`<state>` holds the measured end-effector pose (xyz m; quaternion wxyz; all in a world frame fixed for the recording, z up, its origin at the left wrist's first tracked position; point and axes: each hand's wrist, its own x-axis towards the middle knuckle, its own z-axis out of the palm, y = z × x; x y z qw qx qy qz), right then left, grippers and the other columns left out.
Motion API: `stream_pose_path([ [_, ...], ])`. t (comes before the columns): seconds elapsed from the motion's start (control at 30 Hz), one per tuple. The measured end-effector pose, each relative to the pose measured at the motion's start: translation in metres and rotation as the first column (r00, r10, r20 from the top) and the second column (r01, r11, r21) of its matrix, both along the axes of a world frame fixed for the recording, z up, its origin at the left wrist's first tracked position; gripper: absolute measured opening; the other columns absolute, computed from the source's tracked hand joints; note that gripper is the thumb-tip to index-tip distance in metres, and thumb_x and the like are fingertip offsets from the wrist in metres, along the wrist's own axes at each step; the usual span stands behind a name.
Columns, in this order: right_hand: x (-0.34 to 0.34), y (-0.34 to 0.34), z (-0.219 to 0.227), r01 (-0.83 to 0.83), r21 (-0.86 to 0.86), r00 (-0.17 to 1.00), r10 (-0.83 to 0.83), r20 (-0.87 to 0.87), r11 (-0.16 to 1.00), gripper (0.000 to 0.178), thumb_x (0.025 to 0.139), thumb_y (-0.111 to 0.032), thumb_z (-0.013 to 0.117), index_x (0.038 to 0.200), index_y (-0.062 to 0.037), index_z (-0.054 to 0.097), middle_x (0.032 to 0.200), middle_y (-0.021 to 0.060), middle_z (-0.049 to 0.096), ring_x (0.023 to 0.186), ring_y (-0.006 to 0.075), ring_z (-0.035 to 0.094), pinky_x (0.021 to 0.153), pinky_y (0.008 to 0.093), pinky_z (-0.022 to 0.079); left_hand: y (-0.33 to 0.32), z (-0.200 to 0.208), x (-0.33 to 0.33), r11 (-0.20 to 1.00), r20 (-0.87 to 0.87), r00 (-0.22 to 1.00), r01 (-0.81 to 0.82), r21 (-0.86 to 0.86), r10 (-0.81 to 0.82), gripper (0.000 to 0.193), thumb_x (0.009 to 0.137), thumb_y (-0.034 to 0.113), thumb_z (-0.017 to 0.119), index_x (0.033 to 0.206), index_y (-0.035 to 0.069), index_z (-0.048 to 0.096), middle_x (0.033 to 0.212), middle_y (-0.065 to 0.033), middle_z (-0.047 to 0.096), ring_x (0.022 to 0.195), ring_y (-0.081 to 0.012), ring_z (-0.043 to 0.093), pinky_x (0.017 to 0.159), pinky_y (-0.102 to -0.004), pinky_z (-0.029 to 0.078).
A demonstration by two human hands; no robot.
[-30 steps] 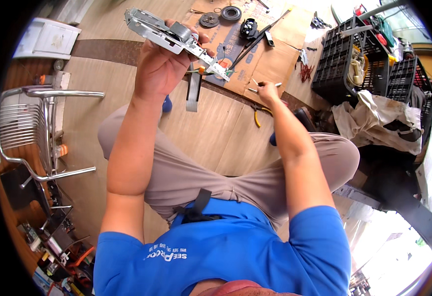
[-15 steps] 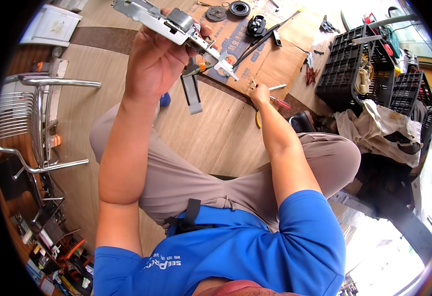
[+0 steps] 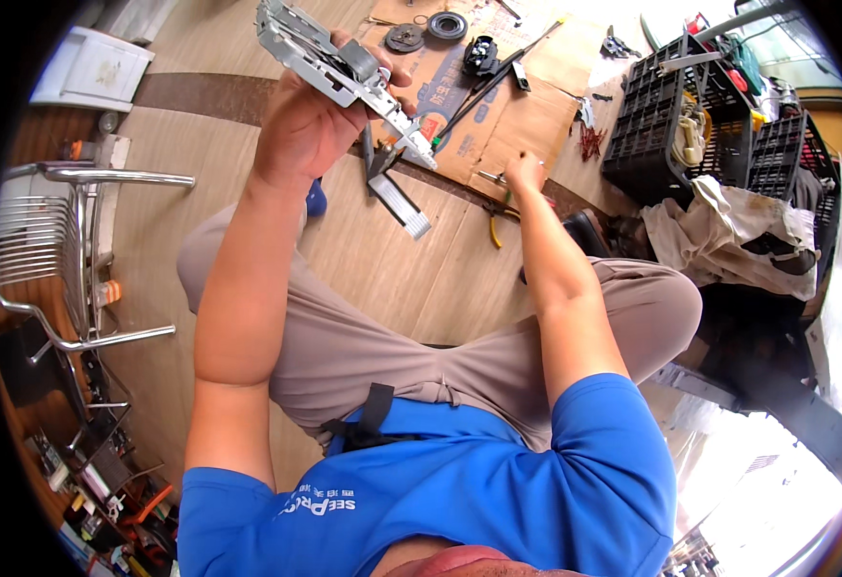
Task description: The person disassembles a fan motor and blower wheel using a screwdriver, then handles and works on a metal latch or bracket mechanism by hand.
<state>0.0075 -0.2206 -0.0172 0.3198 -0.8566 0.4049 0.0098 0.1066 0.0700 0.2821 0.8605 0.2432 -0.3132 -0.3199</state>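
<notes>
My left hand [image 3: 307, 130] is raised and wrapped round a grey metal mechanism [image 3: 317, 75], a long frame with a narrow pale arm sloping down to the right. Below it dangles a flat ribbon cable [image 3: 397, 200]. My right hand [image 3: 525, 175] is down at the near edge of a flattened cardboard sheet [image 3: 536, 120], fingers curled in among hand tools. A silver tool shaft [image 3: 491, 177] lies by its fingertips, and pliers with a yellow handle [image 3: 495, 231] lie just nearer. What the right fingers grip is hidden.
On the cardboard lie a black ring [image 3: 447, 26], a grey disc [image 3: 404, 38], a black part [image 3: 480, 56] and long dark rods [image 3: 498, 88]. Black crates [image 3: 647, 125] with a cloth [image 3: 728, 240] stand at right; a metal chair [image 3: 41, 226] is at left.
The mechanism has tilted more steeply, its pale arm end shifting left and down, and the ribbon cable has swung right. My right hand has moved slightly right, over the tools.
</notes>
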Motion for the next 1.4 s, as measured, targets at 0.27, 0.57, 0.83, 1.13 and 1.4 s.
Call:
stream_pose_path([
  [0.27,0.055,0.052,0.266,-0.699,0.514,0.544,-0.097,0.833,0.498,0.018,0.093,-0.010,0.063,0.106,-0.0015,0.071,0.080,-0.0008,0.068,0.067,0.0053,0.057,0.062,0.0199,0.047,0.000,-0.009,-0.002,0.998,-0.171,0.984,0.049,0.036,-0.042,0.033,0.088,0.021,0.069,0.116,0.010,0.054,0.111,-0.0133,0.060,0.111,-0.0360,0.059,0.088,-0.0554,0.054],
  [0.57,0.018,0.101,0.334,-0.841,-0.135,0.120,0.425,0.897,0.524,0.031,0.082,-0.002,0.072,0.113,-0.0072,0.070,0.080,0.0038,0.059,0.075,0.0139,0.057,0.068,0.0285,0.047,0.000,0.012,-0.015,0.995,-0.199,0.980,-0.006,0.104,0.027,0.037,0.088,0.028,0.069,0.115,0.011,0.050,0.105,-0.0111,0.065,0.097,-0.0273,0.066,0.080,-0.0467,0.058],
  [0.83,0.010,0.108,0.328,-0.791,-0.207,0.186,0.548,0.815,0.576,0.031,0.081,0.000,0.070,0.111,-0.0083,0.070,0.079,0.0064,0.060,0.074,0.0175,0.059,0.069,0.0292,0.048,0.005,0.001,-0.018,0.989,-0.216,0.976,0.029,0.143,0.002,0.043,0.094,0.029,0.059,0.128,0.007,0.047,0.114,-0.0130,0.063,0.096,-0.0280,0.067,0.074,-0.0436,0.059],
  [1.13,0.017,0.094,0.315,-0.808,0.467,0.555,0.200,0.807,0.359,0.015,0.094,-0.013,0.061,0.101,0.0007,0.064,0.077,0.0004,0.059,0.068,0.0071,0.054,0.061,0.0230,0.045,-0.010,-0.003,-0.024,0.971,-0.315,0.946,-0.001,0.238,0.078,0.062,0.094,0.048,0.047,0.136,0.002,0.046,0.122,-0.0164,0.060,0.102,-0.0280,0.062,0.072,-0.0390,0.052],
  [1.4,0.038,0.066,0.249,-0.719,0.648,0.695,-0.292,0.657,-0.252,0.013,0.101,-0.015,0.051,0.104,-0.0039,0.057,0.084,0.0038,0.059,0.064,0.0093,0.047,0.049,0.0209,0.034,-0.023,-0.035,-0.013,0.963,-0.350,0.935,0.038,0.266,0.060,0.057,0.094,0.050,0.044,0.127,0.006,0.055,0.132,-0.0200,0.055,0.117,-0.0325,0.057,0.088,-0.0432,0.051],
])
